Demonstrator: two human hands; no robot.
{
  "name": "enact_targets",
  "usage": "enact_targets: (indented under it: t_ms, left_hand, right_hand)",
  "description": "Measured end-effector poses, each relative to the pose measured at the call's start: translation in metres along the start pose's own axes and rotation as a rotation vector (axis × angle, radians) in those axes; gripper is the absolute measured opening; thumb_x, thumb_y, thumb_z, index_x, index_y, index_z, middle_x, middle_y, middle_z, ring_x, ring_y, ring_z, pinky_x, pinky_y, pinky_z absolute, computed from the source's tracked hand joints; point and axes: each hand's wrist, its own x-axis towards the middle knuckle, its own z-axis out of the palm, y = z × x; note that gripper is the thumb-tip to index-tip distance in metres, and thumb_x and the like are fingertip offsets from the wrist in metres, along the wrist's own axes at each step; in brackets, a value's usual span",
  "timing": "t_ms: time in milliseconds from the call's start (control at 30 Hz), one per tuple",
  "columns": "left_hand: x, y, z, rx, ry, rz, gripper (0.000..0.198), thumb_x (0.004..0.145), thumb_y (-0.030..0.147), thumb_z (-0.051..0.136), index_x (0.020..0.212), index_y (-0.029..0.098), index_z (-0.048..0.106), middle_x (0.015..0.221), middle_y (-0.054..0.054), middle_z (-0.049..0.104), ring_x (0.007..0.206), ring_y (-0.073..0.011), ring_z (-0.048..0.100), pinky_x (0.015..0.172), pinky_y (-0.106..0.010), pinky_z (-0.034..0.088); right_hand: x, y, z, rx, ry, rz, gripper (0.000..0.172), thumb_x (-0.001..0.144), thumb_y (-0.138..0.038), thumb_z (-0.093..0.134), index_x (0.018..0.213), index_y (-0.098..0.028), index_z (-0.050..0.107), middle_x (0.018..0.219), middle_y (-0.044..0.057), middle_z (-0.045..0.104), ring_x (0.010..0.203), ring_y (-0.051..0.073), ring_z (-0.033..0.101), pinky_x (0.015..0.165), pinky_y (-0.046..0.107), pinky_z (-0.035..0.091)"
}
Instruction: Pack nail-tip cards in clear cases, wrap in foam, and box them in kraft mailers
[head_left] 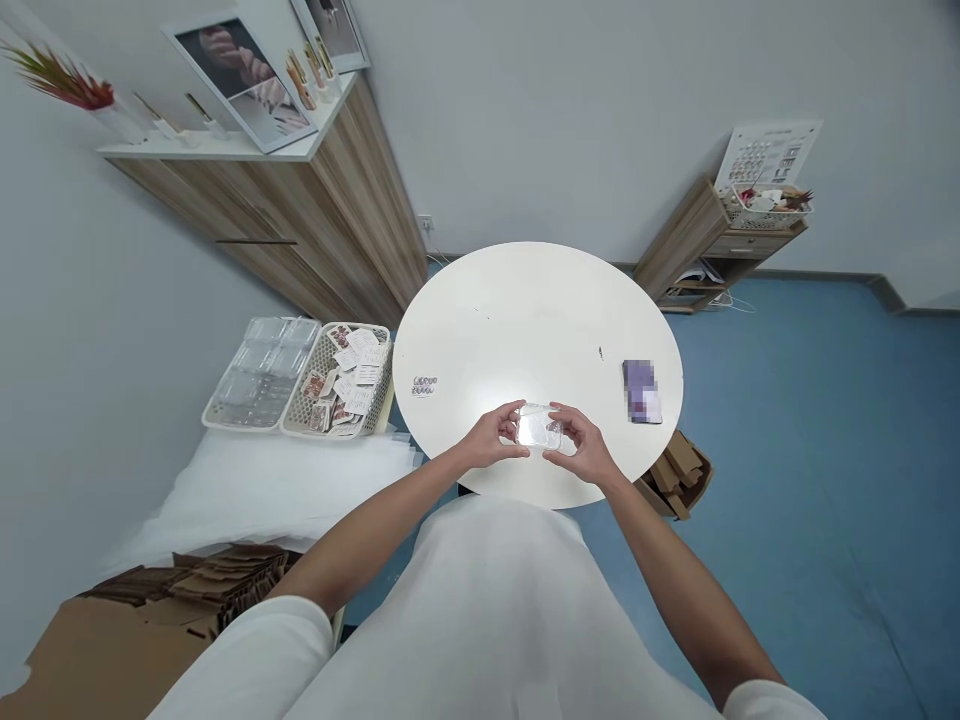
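Note:
A small clear plastic case [538, 427] is held between my two hands, over the near part of the round white table [525, 330]. My left hand [496, 436] grips its left side, thumb at the near edge and fingers at the far edge. On the right side my right hand [581, 445] holds it the same way. The case looks flat and shiny; its contents cannot be made out. To the left on the tabletop lies a small sheet of oval pieces [424, 386]. A purple item [641, 391], partly blurred, rests at the right.
Left of the table stand a basket of cards [291, 413] and a tray of clear cases [214, 412], beside white sheets [285, 480]. Flattened cardboard [112, 650] is at the lower left. An open cardboard box [686, 475] sits on the floor beneath the table's right edge.

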Motion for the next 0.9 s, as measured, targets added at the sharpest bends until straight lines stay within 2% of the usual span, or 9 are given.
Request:
enact_targets:
  t_ms: [200,333,467,633,767,900]
  left_hand:
    - [0.004,-0.001,0.004,0.031,0.010,0.009,0.079,0.055,0.023,0.077,0.125,0.023,0.039,0.092,-0.002,0.048,0.074,-0.0091,0.051,0.072,-0.030,0.047]
    - [0.008,0.000,0.005,-0.015,0.010,-0.060,0.079,0.053,0.024,0.078,0.123,0.023,0.041,0.093,-0.003,0.048,0.073,-0.0091,0.052,0.069,-0.029,0.047]
    - [0.010,0.011,-0.002,-0.085,-0.025,-0.157,0.079,0.056,0.023,0.076,0.126,0.022,0.038,0.093,-0.003,0.050,0.072,-0.0091,0.054,0.070,-0.031,0.046]
    - [0.008,0.010,-0.007,-0.120,-0.026,-0.172,0.076,0.061,0.021,0.073,0.128,0.022,0.038,0.089,-0.002,0.052,0.069,-0.0078,0.054,0.070,-0.030,0.044]
    - [0.005,-0.001,-0.004,-0.122,-0.025,-0.227,0.076,0.061,0.018,0.072,0.128,0.023,0.037,0.088,-0.002,0.054,0.067,-0.0072,0.054,0.070,-0.029,0.044]
    - [0.003,-0.014,-0.002,-0.173,0.009,-0.335,0.066,0.066,0.018,0.066,0.127,0.023,0.040,0.087,-0.002,0.055,0.069,-0.0086,0.055,0.070,-0.030,0.045]
  right_hand:
    - [-0.001,0.006,-0.002,0.124,0.016,0.076,0.058,0.055,-0.040,0.075,0.106,-0.024,0.054,0.127,0.011,0.044,0.102,0.023,0.054,0.088,0.041,0.046]
    - [0.000,0.010,0.000,0.196,0.032,0.143,0.062,0.052,-0.044,0.075,0.106,-0.025,0.053,0.129,0.009,0.042,0.095,0.020,0.057,0.088,0.041,0.045]
    - [0.002,0.011,0.004,0.230,0.034,0.136,0.060,0.053,-0.042,0.075,0.106,-0.027,0.051,0.132,0.008,0.038,0.095,0.018,0.057,0.091,0.041,0.044]
    - [0.006,0.007,0.002,0.272,0.013,0.121,0.057,0.053,-0.035,0.077,0.103,-0.026,0.051,0.133,0.008,0.037,0.094,0.019,0.058,0.089,0.041,0.045]
    - [0.010,0.004,-0.002,0.307,0.002,0.261,0.047,0.061,-0.043,0.070,0.100,-0.024,0.051,0.118,0.007,0.049,0.087,0.019,0.061,0.079,0.039,0.049]
    - [0.016,0.005,-0.003,0.270,0.019,0.400,0.040,0.072,-0.054,0.054,0.098,-0.023,0.052,0.107,0.005,0.054,0.079,0.015,0.063,0.079,0.037,0.049]
